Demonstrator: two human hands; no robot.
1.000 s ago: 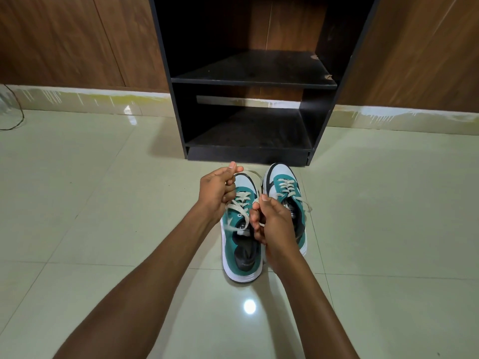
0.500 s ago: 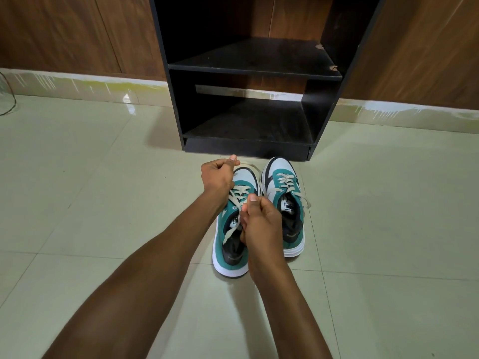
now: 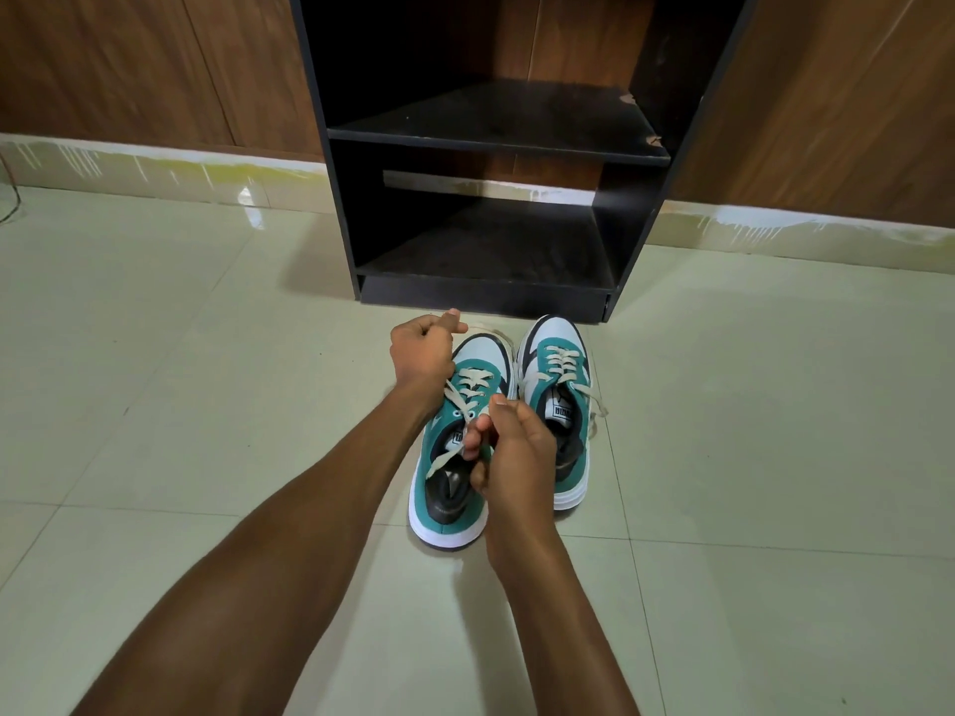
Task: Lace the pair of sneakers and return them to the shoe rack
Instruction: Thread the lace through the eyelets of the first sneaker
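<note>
Two teal, white and black sneakers stand side by side on the floor, toes toward the rack. The left sneaker (image 3: 448,488) is partly laced with a cream lace (image 3: 467,392). My left hand (image 3: 421,351) is closed on one lace end, stretched beside the toe. My right hand (image 3: 514,457) pinches the other lace end over the shoe's tongue and hides its right side. The right sneaker (image 3: 560,400) is laced, with loose ends hanging on its right. The black shoe rack (image 3: 496,142) stands just beyond, both shelves bare.
Pale glossy floor tiles (image 3: 775,457) stretch on both sides of the shoes. Wooden wall panels (image 3: 129,64) and a pale skirting strip run behind the rack. A thin dark cable (image 3: 13,198) shows at the far left edge.
The camera has tilted so the rack looks closer. My right hand shifted slightly over the left sneaker's tongue; my left hand keeps the lace pulled toward the toe.
</note>
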